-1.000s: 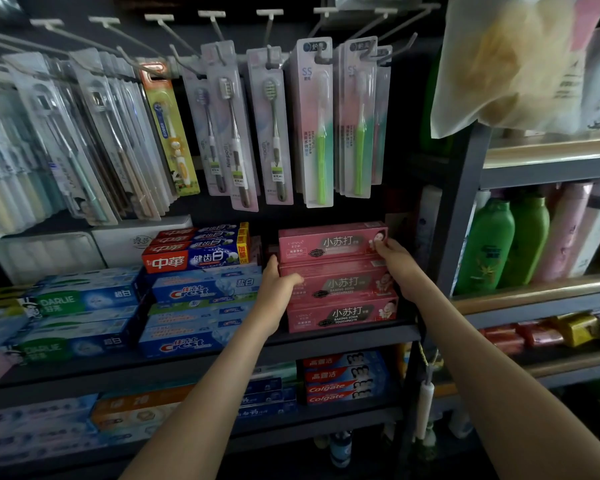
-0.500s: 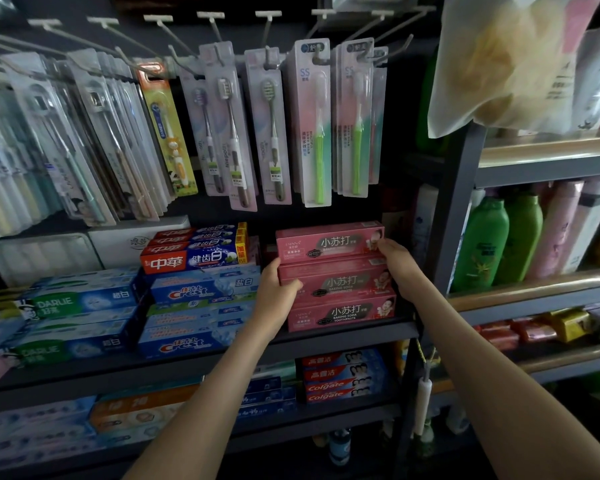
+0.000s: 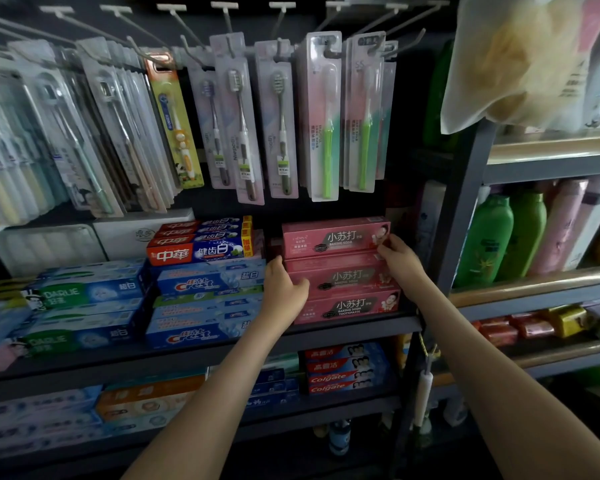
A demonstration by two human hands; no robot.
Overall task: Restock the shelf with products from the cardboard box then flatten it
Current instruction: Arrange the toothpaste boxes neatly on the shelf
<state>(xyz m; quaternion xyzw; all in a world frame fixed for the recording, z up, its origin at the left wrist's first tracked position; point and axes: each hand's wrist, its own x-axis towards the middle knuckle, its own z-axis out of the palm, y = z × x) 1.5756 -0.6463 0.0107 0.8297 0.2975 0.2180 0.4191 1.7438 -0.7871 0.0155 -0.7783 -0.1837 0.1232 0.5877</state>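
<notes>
Clamping the pink toothpaste boxes (image 3: 340, 271) stacked on the shelf (image 3: 343, 329), the left hand (image 3: 284, 289) is gripping their left end and the right hand (image 3: 400, 256) is gripping their right end.

Shop aisle: pegged toothbrush packs (image 3: 281, 133) above stacked toothpaste boxes (image 3: 201, 251).

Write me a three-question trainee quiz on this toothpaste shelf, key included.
1. True or false: the pink baking soda toothpaste boxes form a stack of three.
2. Which brand lies just left of that stack, by the left hand? A Colgate, B Crest, C Darlie.
3. Fill in: the right hand holds the stack's ___ end.
Key: 1 true; 2 B; 3 right.
</notes>
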